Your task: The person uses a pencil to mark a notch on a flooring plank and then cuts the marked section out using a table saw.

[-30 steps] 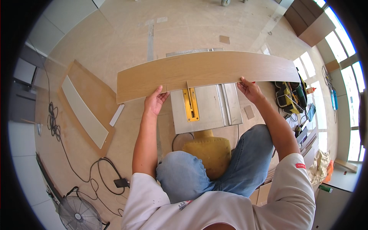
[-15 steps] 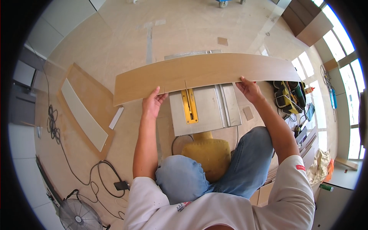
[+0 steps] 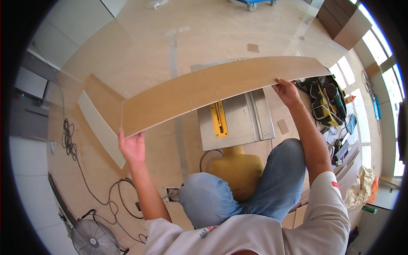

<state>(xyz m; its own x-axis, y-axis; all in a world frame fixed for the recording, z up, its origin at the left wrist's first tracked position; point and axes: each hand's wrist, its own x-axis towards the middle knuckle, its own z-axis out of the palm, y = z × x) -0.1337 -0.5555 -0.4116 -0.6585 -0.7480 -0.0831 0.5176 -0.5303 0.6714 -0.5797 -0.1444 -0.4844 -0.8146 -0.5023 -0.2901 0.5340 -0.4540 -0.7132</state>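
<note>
Long tan wood-look board slants over grey metal table with yellow slotted insert; contact unclear. Left hand grasps board's near left corner; right hand grasps near edge, rightward.

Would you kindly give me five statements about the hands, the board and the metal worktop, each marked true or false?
1. The left hand and right hand both hold the wood-toned board. True.
2. The left hand is at the board's middle. False: it is at the left end.
3. Two short lines run in from the board's near edge. True.
4. The metal worktop has a yellow insert. True.
5. The board hides the yellow insert entirely. False: it shows on the person's side.
</note>
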